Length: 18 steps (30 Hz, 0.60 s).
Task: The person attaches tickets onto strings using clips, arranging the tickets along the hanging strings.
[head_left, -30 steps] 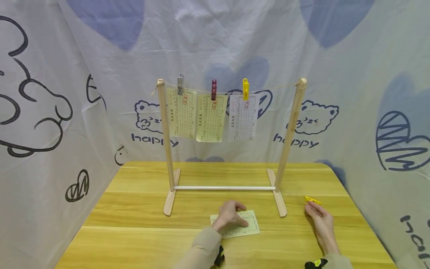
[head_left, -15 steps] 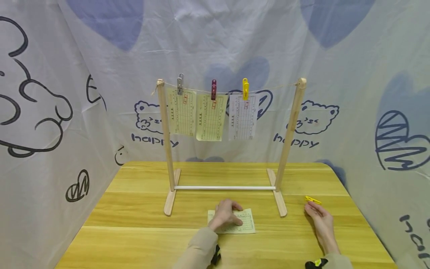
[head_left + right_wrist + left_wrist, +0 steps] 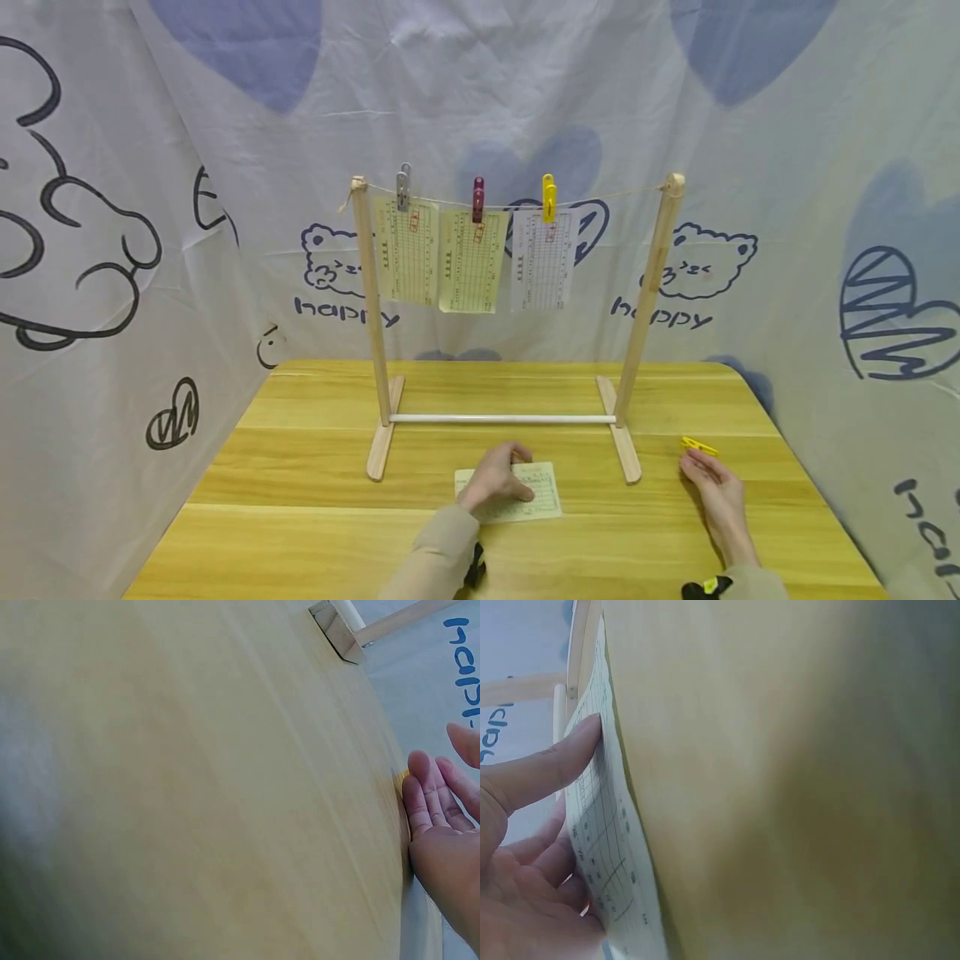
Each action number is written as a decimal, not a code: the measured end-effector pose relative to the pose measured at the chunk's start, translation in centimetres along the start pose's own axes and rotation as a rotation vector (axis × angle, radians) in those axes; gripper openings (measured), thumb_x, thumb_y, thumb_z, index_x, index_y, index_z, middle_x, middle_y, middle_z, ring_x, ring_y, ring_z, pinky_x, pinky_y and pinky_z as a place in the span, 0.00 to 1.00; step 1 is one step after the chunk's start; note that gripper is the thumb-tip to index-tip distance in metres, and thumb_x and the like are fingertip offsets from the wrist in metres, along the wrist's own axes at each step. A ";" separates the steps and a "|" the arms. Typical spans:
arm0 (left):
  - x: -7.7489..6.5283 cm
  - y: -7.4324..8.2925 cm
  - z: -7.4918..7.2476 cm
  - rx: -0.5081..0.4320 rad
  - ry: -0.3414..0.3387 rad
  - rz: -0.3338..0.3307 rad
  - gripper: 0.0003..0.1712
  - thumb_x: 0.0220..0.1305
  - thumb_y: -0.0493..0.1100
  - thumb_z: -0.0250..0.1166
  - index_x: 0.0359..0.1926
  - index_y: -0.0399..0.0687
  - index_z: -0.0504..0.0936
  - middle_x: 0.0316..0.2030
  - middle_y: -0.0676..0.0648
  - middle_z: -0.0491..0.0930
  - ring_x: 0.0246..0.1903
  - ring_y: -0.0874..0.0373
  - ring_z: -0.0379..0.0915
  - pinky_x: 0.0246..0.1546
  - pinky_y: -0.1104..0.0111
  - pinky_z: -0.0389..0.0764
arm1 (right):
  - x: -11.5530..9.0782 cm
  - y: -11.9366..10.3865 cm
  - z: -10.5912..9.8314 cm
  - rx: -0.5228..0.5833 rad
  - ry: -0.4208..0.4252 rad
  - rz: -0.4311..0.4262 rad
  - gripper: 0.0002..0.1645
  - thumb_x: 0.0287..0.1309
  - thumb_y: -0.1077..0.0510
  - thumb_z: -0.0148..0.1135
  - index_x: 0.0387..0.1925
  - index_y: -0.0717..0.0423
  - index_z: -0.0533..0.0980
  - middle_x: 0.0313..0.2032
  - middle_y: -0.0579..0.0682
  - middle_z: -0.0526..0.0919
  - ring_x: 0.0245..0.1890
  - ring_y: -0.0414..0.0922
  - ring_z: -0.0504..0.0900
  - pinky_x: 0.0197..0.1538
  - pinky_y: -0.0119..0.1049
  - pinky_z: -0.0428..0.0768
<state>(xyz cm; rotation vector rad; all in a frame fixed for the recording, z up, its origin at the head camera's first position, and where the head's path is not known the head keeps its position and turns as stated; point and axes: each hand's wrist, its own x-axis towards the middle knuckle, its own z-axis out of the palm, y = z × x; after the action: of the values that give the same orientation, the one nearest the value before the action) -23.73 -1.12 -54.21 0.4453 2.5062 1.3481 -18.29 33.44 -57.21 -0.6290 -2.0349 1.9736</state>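
Observation:
A pale yellow printed slip of paper (image 3: 546, 485) lies on the wooden table (image 3: 330, 542), in front of a drying-line frame. My left hand (image 3: 495, 482) rests over its left part. In the left wrist view, my left thumb touches the slip's printed face; the other fingers are bent at its far side, their tips partly hidden. At the right, a small yellow clothespin (image 3: 699, 446) lies on the table. My right hand (image 3: 718, 492) rests just in front of it with loosely bent fingers. Only a sliver of yellow shows past the fingertips in the right wrist view.
The wooden frame (image 3: 651, 283) has two posts, a white crossbar (image 3: 498, 418) and a string. Three slips hang there from a grey clothespin (image 3: 402, 188), a dark red clothespin (image 3: 477, 200) and a yellow clothespin (image 3: 549, 198). A patterned cloth (image 3: 480, 67) surrounds the table.
My left hand has moved a little to the left, and the slip under it has slid along and turned slightly. My right hand and the loose yellow clothespin have stayed in place.

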 end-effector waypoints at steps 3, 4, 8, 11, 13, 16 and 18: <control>0.1 -0.1 -0.3 0.017 -0.006 0.001 0.28 0.42 0.28 0.80 0.48 0.35 0.82 0.47 0.36 0.82 0.47 0.44 0.78 0.57 0.47 0.79 | 0.0 0.0 0.0 -0.027 -0.005 -0.003 0.32 0.70 0.59 0.60 0.69 0.71 0.65 0.30 0.20 0.79 0.36 0.20 0.79 0.43 0.14 0.78; 0.1 -0.1 -0.5 0.028 -0.008 0.004 0.26 0.43 0.28 0.80 0.47 0.34 0.82 0.45 0.37 0.83 0.46 0.45 0.78 0.56 0.48 0.80 | 0.0 0.0 0.0 -0.029 -0.010 -0.008 0.32 0.70 0.59 0.60 0.69 0.71 0.64 0.31 0.20 0.79 0.36 0.20 0.79 0.43 0.14 0.78; 0.2 -0.3 -0.8 0.043 -0.024 0.003 0.17 0.50 0.31 0.77 0.42 0.33 0.85 0.39 0.39 0.85 0.38 0.52 0.77 0.46 0.56 0.82 | 0.0 0.1 -0.1 -0.022 -0.024 -0.023 0.33 0.70 0.59 0.60 0.69 0.73 0.63 0.31 0.20 0.80 0.35 0.19 0.78 0.43 0.14 0.78; 0.3 -0.5 -0.9 0.043 -0.024 0.007 0.11 0.56 0.33 0.75 0.40 0.33 0.86 0.38 0.40 0.85 0.36 0.57 0.74 0.40 0.62 0.80 | 0.0 0.1 -0.1 -0.009 -0.019 -0.020 0.34 0.69 0.60 0.61 0.68 0.74 0.63 0.30 0.21 0.80 0.35 0.19 0.79 0.43 0.14 0.79; 0.3 -0.6 -1.0 0.044 -0.015 0.008 0.09 0.59 0.36 0.73 0.40 0.34 0.86 0.37 0.41 0.85 0.35 0.58 0.73 0.37 0.66 0.78 | 0.1 0.1 -0.1 -0.009 -0.008 -0.012 0.33 0.69 0.61 0.61 0.68 0.74 0.64 0.30 0.21 0.80 0.35 0.19 0.79 0.43 0.14 0.79; 0.2 -0.7 -0.9 0.027 -0.001 0.001 0.09 0.62 0.38 0.71 0.38 0.34 0.86 0.35 0.42 0.84 0.32 0.59 0.70 0.33 0.69 0.74 | 0.2 0.1 0.0 -0.004 -0.001 -0.002 0.33 0.69 0.61 0.61 0.68 0.73 0.64 0.29 0.21 0.80 0.35 0.20 0.79 0.43 0.14 0.79; 0.2 -0.8 -0.9 0.025 0.002 -0.002 0.09 0.63 0.38 0.70 0.38 0.34 0.86 0.35 0.42 0.84 0.32 0.58 0.70 0.33 0.69 0.74 | 0.1 0.1 0.0 0.007 0.000 -0.007 0.32 0.69 0.61 0.61 0.68 0.72 0.65 0.30 0.22 0.81 0.34 0.20 0.80 0.43 0.15 0.79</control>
<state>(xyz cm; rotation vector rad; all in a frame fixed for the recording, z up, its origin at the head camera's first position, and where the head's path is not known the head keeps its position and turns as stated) -24.34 -2.15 -54.43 0.4462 2.5276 1.3180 -18.35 33.53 -57.27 -0.6193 -2.0273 1.9759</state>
